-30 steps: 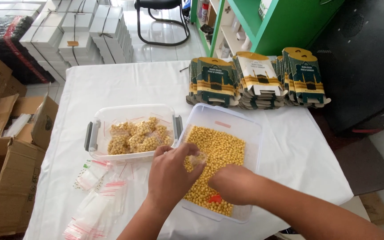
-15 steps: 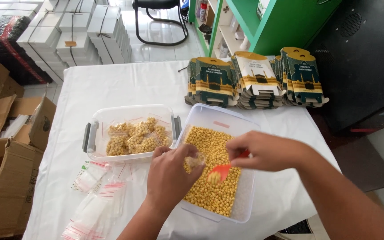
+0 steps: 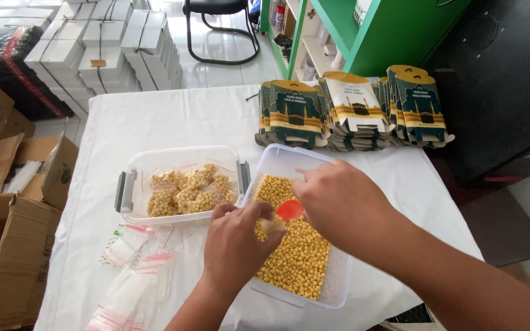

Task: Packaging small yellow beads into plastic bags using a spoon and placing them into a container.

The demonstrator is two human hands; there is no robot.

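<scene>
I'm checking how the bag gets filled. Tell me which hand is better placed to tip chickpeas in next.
Right. The right hand holds the red scoop directly beside the small bag, which the left hand pinches over the tub of chickpeas. The left hand is probably needed to steady the bag.

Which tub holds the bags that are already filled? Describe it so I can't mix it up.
On the white table, two clear tubs sit side by side in front of the stacked green cartons. It is the left tub, with grey clip handles, holding small sealed bags of yellow pellets; the right tub holds loose pellets.
</scene>
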